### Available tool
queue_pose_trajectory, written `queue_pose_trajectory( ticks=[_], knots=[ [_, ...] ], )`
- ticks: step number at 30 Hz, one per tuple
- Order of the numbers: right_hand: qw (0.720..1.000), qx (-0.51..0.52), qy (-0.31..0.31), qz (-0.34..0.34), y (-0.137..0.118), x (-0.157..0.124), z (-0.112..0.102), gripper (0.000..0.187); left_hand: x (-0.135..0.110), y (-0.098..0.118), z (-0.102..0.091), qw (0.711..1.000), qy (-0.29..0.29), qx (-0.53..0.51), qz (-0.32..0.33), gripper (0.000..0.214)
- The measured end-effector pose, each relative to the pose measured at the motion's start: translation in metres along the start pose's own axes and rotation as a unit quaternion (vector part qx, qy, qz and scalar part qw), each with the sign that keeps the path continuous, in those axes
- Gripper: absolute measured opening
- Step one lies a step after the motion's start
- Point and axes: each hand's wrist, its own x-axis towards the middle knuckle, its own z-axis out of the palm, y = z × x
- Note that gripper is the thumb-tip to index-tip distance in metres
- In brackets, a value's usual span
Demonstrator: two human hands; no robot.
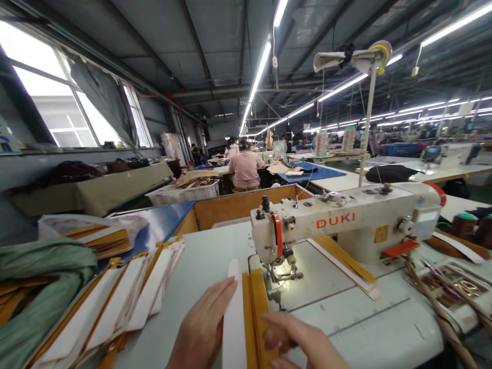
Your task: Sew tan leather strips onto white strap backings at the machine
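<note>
My left hand (202,328) lies flat on the table, fingers stretched out along the left edge of a long white strip (233,318). My right hand (298,341) rests with fingers extended on a stack of mustard-yellow strips (255,302) beside the white one. Both strips point toward the presser foot (282,271) of a white DUKI sewing machine (346,220), just ahead of my fingers.
A fanned pile of white and yellow strips (115,302) lies at left beside green cloth (42,292). Another strip (346,266) runs under the machine arm. Brown cords and papers (449,292) sit at right. A thread stand (367,102) rises behind. A seated person (245,169) works farther back.
</note>
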Motion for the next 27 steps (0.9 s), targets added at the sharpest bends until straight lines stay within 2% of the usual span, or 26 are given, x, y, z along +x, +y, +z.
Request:
queue_pose_trajectory(
  ticks=[3,6,9,11,14,17,20,22,25,27],
  knots=[
    [0.979,-0.193,-0.041,-0.049,0.001,0.002,-0.02,0.069,-0.003,-0.004,0.019,0.998,-0.038,-0.027,-0.049,0.04],
    [0.956,-0.267,-0.111,-0.053,0.005,0.007,-0.028,0.073,-0.012,0.001,0.043,0.987,-0.113,-0.077,-0.083,0.037],
    [0.933,-0.328,-0.133,-0.068,0.01,0.015,-0.026,0.061,-0.022,0.007,0.057,0.975,-0.157,-0.111,-0.115,0.034],
    [0.907,-0.384,-0.139,-0.103,0.014,0.02,-0.024,0.05,-0.023,0.01,0.059,0.968,-0.176,-0.121,-0.129,0.035],
    [0.861,-0.458,-0.145,-0.169,0.019,0.025,-0.021,0.041,-0.019,0.013,0.054,0.947,-0.221,-0.144,-0.184,0.038],
    [0.827,-0.488,-0.152,-0.234,0.018,0.024,-0.019,0.032,-0.013,0.016,0.049,0.925,-0.251,-0.159,-0.236,0.039],
    [0.815,-0.487,-0.148,-0.277,0.016,0.024,-0.018,0.034,-0.011,0.017,0.049,0.919,-0.252,-0.164,-0.253,0.037],
    [0.813,-0.49,-0.138,-0.281,0.016,0.027,-0.019,0.032,-0.012,0.017,0.05,0.92,-0.253,-0.161,-0.253,0.039],
    [0.815,-0.509,-0.12,-0.248,0.021,0.039,-0.018,0.026,-0.016,0.015,0.053,0.932,-0.254,-0.135,-0.22,0.045],
    [0.815,-0.531,-0.097,-0.211,0.027,0.048,-0.017,0.026,-0.018,0.014,0.055,0.949,-0.235,-0.103,-0.181,0.049]
  ],
)
